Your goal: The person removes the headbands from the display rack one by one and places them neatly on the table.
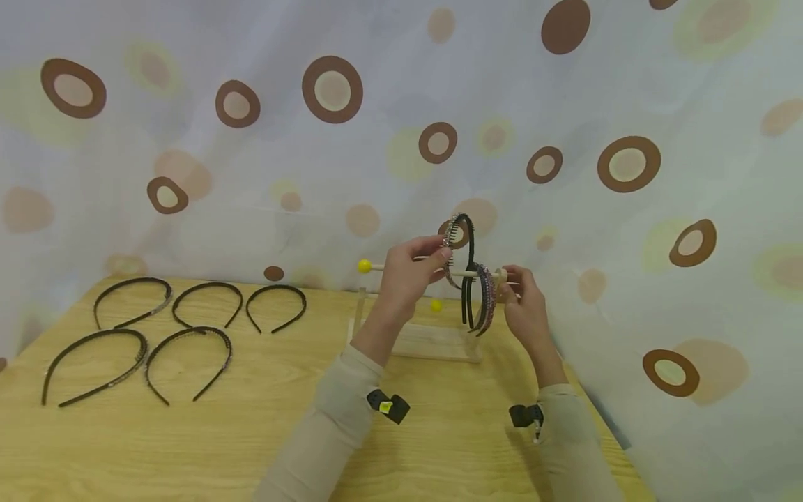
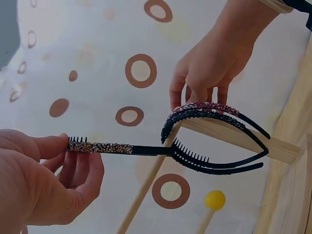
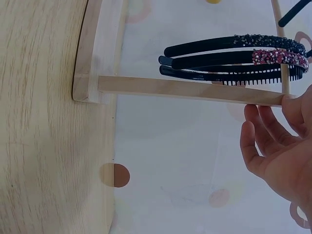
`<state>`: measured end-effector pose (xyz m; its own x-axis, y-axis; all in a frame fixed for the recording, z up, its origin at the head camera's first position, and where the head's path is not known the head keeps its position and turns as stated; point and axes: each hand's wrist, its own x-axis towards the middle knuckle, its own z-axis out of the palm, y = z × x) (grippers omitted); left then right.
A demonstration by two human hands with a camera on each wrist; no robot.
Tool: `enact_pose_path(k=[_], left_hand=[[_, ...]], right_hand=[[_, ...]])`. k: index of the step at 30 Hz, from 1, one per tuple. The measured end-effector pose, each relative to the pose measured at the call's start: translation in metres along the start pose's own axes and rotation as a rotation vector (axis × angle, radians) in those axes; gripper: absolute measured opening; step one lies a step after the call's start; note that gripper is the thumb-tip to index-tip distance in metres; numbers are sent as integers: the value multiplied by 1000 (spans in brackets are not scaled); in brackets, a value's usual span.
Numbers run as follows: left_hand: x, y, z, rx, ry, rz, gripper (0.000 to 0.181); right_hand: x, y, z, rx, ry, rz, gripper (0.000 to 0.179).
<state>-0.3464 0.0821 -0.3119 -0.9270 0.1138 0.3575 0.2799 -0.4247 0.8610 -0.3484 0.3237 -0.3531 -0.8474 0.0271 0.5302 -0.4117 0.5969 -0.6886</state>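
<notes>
My left hand (image 1: 404, 272) pinches a black toothed headband (image 2: 112, 147) with silvery-gold stones between thumb and fingers. Its band stands upright around the wooden rod (image 1: 461, 274) of a display stand (image 1: 433, 346). Two more headbands hang on that rod near its right end, one with pink stones (image 3: 278, 57) and one with dark stones (image 3: 263, 41). At the top of the stand's right upright (image 3: 190, 90), my right hand (image 1: 527, 307) grips the wood with thumb and fingertips. A yellow ball (image 1: 364, 265) caps the rod's left end.
Several black headbands lie in two rows on the table's left side, among them a front-left one (image 1: 94, 338) and a back-right one (image 1: 276, 287). Another yellow ball (image 1: 436, 305) sits lower on the stand. A patterned curtain (image 1: 251, 167) hangs close behind and along the right.
</notes>
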Motion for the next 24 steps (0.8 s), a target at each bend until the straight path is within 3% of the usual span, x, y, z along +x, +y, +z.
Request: enact_pose_path(k=[3,10,19,24], left_hand=[[0,9,-9,15,12,29,28],[1,26,-36,-1,48,61,26],[-13,41,-88,-14,33,65,28],[-27,47,-120,43,4,52,30]], right_hand=[[0,-6,2,-2,-2,-13,36],[12,21,6,-5,6,-31,36],[12,25,6,-34,10,-14,35],[8,26,4,-15,6,-3,36]])
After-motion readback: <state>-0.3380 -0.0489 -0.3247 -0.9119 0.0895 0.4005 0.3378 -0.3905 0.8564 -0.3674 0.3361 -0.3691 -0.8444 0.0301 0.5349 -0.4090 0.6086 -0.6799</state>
